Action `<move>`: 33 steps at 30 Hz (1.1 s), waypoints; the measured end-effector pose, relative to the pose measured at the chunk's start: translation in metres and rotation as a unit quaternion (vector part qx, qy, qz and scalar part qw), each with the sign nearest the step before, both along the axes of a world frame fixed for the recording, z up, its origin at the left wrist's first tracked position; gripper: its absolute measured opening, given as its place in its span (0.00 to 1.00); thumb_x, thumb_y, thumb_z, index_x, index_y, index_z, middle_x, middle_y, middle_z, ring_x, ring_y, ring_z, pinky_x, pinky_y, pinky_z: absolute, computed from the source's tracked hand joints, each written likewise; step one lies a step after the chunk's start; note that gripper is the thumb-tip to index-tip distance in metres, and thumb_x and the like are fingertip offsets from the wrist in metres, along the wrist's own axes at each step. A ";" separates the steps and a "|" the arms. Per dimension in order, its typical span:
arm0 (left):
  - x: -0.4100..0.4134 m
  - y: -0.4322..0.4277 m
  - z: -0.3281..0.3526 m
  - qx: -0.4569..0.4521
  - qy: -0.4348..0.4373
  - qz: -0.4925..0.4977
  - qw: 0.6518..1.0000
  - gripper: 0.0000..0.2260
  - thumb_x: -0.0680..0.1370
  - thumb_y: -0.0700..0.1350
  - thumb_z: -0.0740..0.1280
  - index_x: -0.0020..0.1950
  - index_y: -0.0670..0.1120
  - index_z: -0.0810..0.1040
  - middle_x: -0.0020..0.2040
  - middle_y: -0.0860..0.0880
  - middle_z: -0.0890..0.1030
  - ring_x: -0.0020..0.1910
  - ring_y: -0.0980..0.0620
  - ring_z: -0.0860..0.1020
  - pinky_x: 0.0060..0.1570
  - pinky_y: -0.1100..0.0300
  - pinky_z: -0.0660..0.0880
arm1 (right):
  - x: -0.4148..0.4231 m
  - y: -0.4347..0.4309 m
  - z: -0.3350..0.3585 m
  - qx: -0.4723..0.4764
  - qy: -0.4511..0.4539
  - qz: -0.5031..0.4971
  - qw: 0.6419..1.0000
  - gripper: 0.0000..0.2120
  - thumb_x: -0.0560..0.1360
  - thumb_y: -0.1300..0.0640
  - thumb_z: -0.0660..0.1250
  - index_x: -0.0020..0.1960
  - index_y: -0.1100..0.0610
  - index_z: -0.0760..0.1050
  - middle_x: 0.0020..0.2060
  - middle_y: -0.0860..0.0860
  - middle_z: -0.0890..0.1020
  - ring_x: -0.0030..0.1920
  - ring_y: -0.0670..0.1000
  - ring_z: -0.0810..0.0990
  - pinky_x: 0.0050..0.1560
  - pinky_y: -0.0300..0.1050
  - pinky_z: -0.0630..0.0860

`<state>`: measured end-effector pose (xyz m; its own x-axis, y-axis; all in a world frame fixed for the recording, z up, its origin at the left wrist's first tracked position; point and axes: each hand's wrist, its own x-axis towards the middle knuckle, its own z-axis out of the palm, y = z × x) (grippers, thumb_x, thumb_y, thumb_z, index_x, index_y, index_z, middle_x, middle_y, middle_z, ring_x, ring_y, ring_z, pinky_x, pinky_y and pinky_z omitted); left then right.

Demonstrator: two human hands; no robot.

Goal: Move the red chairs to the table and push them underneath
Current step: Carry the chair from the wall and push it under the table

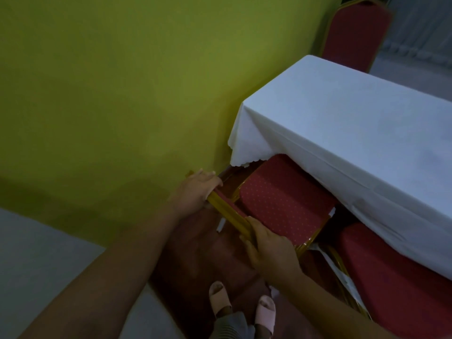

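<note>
Dim, murky light throughout. Yellow-green wall point(110, 81) filling the upper left; pale floor point(36, 260) below it at lower left; grey-white draped curtain point(420, 33) at far upper right.

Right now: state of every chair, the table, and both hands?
near chair: seat partly under the tablecloth, backrest top rail held by both hands
left hand: shut on the rail's left end
right hand: shut on the rail's right end
second chair: beside it on the right, seat partly under the cloth
far chair: upright at the table's far end
table: covered with a white cloth
</note>
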<state>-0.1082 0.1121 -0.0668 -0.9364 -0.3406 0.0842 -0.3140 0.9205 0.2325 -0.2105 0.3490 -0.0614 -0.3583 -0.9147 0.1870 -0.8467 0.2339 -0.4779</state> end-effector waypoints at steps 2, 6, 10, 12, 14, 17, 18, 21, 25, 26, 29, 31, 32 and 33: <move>-0.014 -0.003 0.002 0.009 0.008 0.006 1.000 0.23 0.67 0.49 0.75 0.59 0.43 0.76 0.60 0.39 0.78 0.67 0.43 0.72 0.70 0.46 0.60 | -0.013 -0.006 0.000 0.000 0.003 0.001 1.000 0.19 0.75 0.49 0.66 0.64 0.55 0.74 0.47 0.50 0.85 0.35 0.50 0.82 0.31 0.39 0.74; -0.043 -0.003 0.009 0.000 0.016 0.020 1.000 0.18 0.68 0.43 0.75 0.55 0.42 0.77 0.49 0.42 0.81 0.51 0.41 0.78 0.60 0.49 0.67 | -0.048 -0.012 -0.003 -0.001 0.037 0.016 0.999 0.18 0.77 0.48 0.64 0.63 0.54 0.73 0.41 0.48 0.84 0.30 0.48 0.79 0.28 0.41 0.73; -0.066 0.002 0.012 0.021 0.050 0.034 0.998 0.30 0.59 0.59 0.78 0.51 0.41 0.78 0.44 0.42 0.81 0.46 0.44 0.78 0.53 0.46 0.72 | -0.078 -0.013 -0.004 -0.019 0.070 0.005 0.997 0.17 0.76 0.45 0.62 0.61 0.52 0.73 0.38 0.46 0.83 0.29 0.48 0.79 0.28 0.37 0.68; -0.074 0.005 0.011 0.015 0.064 0.041 0.997 0.33 0.57 0.64 0.76 0.51 0.41 0.78 0.43 0.43 0.81 0.46 0.43 0.78 0.52 0.46 0.73 | -0.090 -0.013 -0.002 -0.025 0.091 -0.003 0.996 0.17 0.76 0.42 0.59 0.60 0.50 0.72 0.36 0.45 0.83 0.28 0.47 0.79 0.28 0.36 0.64; -0.081 0.006 0.010 0.015 0.070 0.054 0.996 0.34 0.56 0.65 0.75 0.51 0.42 0.78 0.43 0.43 0.81 0.46 0.42 0.79 0.53 0.45 0.73 | -0.100 -0.014 -0.004 -0.024 0.096 -0.004 0.995 0.18 0.76 0.40 0.57 0.60 0.49 0.72 0.37 0.45 0.83 0.29 0.48 0.79 0.29 0.36 0.65; -0.090 0.002 0.008 0.023 0.071 0.056 0.996 0.36 0.56 0.65 0.75 0.53 0.41 0.78 0.46 0.42 0.82 0.49 0.42 0.79 0.59 0.45 0.70 | -0.109 -0.017 -0.007 -0.037 0.105 -0.011 0.994 0.19 0.76 0.39 0.56 0.61 0.48 0.72 0.38 0.46 0.84 0.31 0.49 0.81 0.28 0.38 0.68; -0.092 0.001 0.008 0.030 0.066 0.056 0.996 0.37 0.56 0.66 0.75 0.55 0.41 0.77 0.48 0.43 0.82 0.51 0.42 0.78 0.61 0.45 0.68 | -0.111 -0.018 -0.007 -0.043 0.105 -0.013 0.993 0.20 0.76 0.38 0.57 0.61 0.48 0.72 0.39 0.46 0.84 0.31 0.48 0.81 0.28 0.38 0.69; -0.093 0.000 0.006 0.030 0.072 0.054 0.995 0.39 0.56 0.67 0.73 0.57 0.41 0.76 0.52 0.41 0.81 0.55 0.41 0.77 0.65 0.46 0.65 | -0.114 -0.019 -0.010 -0.065 0.100 -0.013 0.993 0.23 0.75 0.38 0.59 0.64 0.49 0.73 0.37 0.46 0.84 0.30 0.47 0.80 0.28 0.36 0.69; -0.099 0.000 0.009 0.034 0.057 0.056 0.996 0.39 0.57 0.64 0.76 0.59 0.41 0.76 0.55 0.39 0.80 0.58 0.40 0.76 0.66 0.46 0.64 | -0.120 -0.020 -0.011 -0.076 0.097 -0.012 0.992 0.25 0.75 0.38 0.58 0.66 0.50 0.72 0.36 0.47 0.84 0.29 0.48 0.80 0.26 0.38 0.71; -0.101 0.000 0.011 0.034 0.054 0.056 0.996 0.39 0.57 0.64 0.76 0.59 0.41 0.75 0.55 0.39 0.80 0.59 0.40 0.76 0.66 0.46 0.64 | -0.122 -0.021 -0.011 -0.076 0.099 -0.014 0.992 0.25 0.75 0.38 0.58 0.66 0.50 0.72 0.36 0.47 0.84 0.29 0.47 0.80 0.26 0.38 0.70; -0.109 0.002 0.015 0.036 0.050 0.059 0.996 0.39 0.57 0.63 0.76 0.60 0.41 0.75 0.56 0.39 0.79 0.58 0.40 0.75 0.65 0.46 0.65 | -0.130 -0.023 -0.009 -0.071 0.105 -0.019 0.992 0.25 0.76 0.38 0.57 0.67 0.51 0.72 0.35 0.47 0.84 0.28 0.46 0.79 0.26 0.35 0.67; -0.113 0.005 0.015 0.040 0.052 0.062 0.996 0.40 0.58 0.63 0.76 0.61 0.40 0.74 0.57 0.40 0.78 0.59 0.40 0.74 0.65 0.46 0.65 | -0.136 -0.023 -0.008 -0.067 0.116 -0.025 0.991 0.26 0.75 0.38 0.57 0.68 0.50 0.71 0.35 0.46 0.84 0.28 0.46 0.80 0.26 0.34 0.65; -0.115 0.005 0.015 0.044 0.052 0.064 0.996 0.41 0.58 0.63 0.76 0.62 0.40 0.73 0.58 0.40 0.78 0.59 0.41 0.74 0.66 0.46 0.64 | -0.137 -0.023 -0.008 -0.065 0.122 -0.030 0.990 0.26 0.75 0.38 0.57 0.68 0.50 0.71 0.36 0.46 0.84 0.28 0.46 0.80 0.26 0.34 0.65; -0.117 0.005 0.014 0.049 0.054 0.066 0.995 0.42 0.58 0.63 0.76 0.63 0.40 0.73 0.59 0.40 0.78 0.60 0.41 0.73 0.67 0.45 0.63 | -0.138 -0.023 -0.009 -0.061 0.126 -0.034 0.990 0.26 0.75 0.38 0.57 0.68 0.50 0.70 0.36 0.46 0.84 0.28 0.46 0.80 0.26 0.34 0.66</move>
<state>-0.2248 0.1170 -0.0531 -0.8702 -0.4717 0.1423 -0.3992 0.8443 0.3575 -0.3488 0.3259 -0.0702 -0.3469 -0.8548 0.3860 -0.9266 0.2487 -0.2820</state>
